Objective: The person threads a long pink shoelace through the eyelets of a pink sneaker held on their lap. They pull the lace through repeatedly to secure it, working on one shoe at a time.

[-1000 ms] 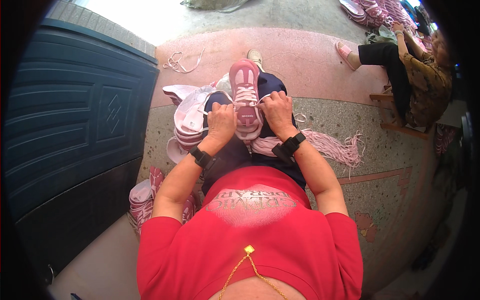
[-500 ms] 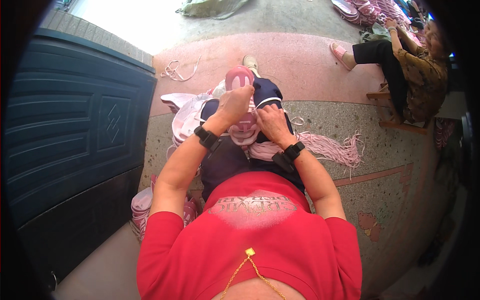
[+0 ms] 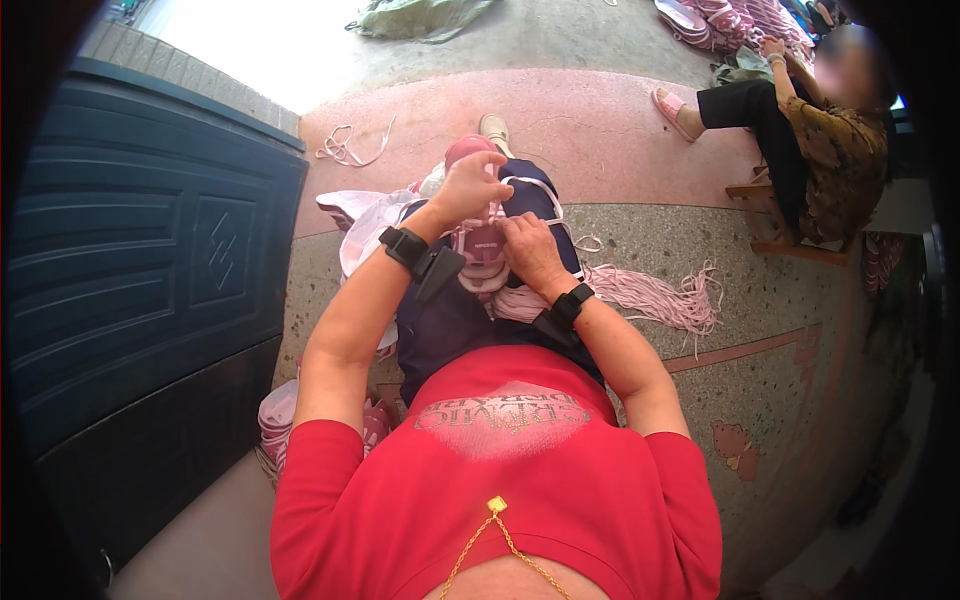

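A pink shoe upper [image 3: 484, 247] with white laces rests on my lap between my knees. My left hand [image 3: 468, 190] is over its far part, thumb and forefinger closed at the end of a pale shoelace [image 3: 540, 187] that loops over my right knee. Part of the shoe is hidden beneath that hand. Against the shoe's right edge, my right hand [image 3: 533, 250] has its fingers closed by the lacing; what the fingertips pinch is small, and seems to be the edge of the upper.
A bundle of pink laces [image 3: 660, 298] trails to the right of my lap. More shoe uppers [image 3: 368, 235] lie at my left knee, others [image 3: 282, 412] beside my left hip. A loose lace [image 3: 350, 150] is on the floor. Another person [image 3: 835, 150] sits at right; a blue door [image 3: 150, 220] stands left.
My left hand has lifted and turned slightly, and the shoelace now arcs wider over my right knee. My right hand has stayed at the shoe's edge. The view has shifted a little.
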The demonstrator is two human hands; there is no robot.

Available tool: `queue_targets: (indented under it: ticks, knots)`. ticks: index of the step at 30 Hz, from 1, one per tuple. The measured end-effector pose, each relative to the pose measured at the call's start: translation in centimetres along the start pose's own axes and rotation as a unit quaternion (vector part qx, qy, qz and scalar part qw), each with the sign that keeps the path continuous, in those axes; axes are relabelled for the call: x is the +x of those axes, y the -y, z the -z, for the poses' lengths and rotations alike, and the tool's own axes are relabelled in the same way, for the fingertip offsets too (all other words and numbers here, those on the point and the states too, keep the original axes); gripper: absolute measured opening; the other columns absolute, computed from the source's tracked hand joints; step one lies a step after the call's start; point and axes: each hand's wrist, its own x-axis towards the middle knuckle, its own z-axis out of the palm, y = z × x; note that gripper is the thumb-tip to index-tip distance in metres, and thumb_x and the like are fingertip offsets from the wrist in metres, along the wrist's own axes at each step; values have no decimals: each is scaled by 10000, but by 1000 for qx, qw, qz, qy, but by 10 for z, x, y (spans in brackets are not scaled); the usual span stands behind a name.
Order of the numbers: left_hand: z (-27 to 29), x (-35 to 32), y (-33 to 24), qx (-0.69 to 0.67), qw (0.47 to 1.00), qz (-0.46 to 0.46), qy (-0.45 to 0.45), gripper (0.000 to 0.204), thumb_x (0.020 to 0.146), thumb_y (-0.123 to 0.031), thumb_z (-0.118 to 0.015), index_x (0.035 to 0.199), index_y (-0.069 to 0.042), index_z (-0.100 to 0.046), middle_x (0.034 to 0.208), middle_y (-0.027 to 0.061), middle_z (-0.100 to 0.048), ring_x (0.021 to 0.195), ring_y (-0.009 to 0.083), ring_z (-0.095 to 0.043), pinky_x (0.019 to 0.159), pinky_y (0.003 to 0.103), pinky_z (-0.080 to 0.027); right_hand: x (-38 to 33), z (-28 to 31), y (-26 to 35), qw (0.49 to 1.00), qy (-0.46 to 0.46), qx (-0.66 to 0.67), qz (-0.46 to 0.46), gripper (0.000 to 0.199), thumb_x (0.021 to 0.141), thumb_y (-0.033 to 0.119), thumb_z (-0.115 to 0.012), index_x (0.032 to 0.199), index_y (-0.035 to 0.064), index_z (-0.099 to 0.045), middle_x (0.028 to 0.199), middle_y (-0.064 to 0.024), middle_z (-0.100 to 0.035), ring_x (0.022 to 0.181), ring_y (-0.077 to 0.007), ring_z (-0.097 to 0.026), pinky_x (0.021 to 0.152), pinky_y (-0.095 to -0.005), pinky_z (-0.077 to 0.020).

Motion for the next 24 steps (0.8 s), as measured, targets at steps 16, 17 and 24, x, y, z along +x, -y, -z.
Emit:
queue_targets:
  ticks: [16, 17, 24]
  knots:
    - [-23, -13, -2, 188, 981, 12, 48, 439, 771, -79, -653, 1175, 40, -528, 789, 144, -648, 558, 217, -599, 545, 332, -484, 49, 327, -8, 826, -279, 464, 153, 113, 941, 104, -477, 940, 4, -529, 698, -59, -499, 662, -183, -513, 786, -469, -472]
    - [-22, -15, 12, 281, 957, -65, 17, 377, 778, -96, -646, 1127, 11, -554, 878, 161, -632, 698, 270, -607, 654, 363, -482, 41, 353, -19, 794, -303, 507, 142, 123, 945, 113, -480, 948, 3, -536, 694, -49, -481, 670, -178, -493, 794, -441, -468]
    - [16, -52, 28, 401, 915, -34, 38, 227, 807, -185, -649, 962, -34, -580, 1110, 184, -508, 999, 378, -569, 826, 452, -466, 40, 261, -40, 734, -206, 634, -130, 170, 972, 169, -483, 1021, 23, -558, 702, -17, -490, 610, -113, -477, 607, -274, -455]
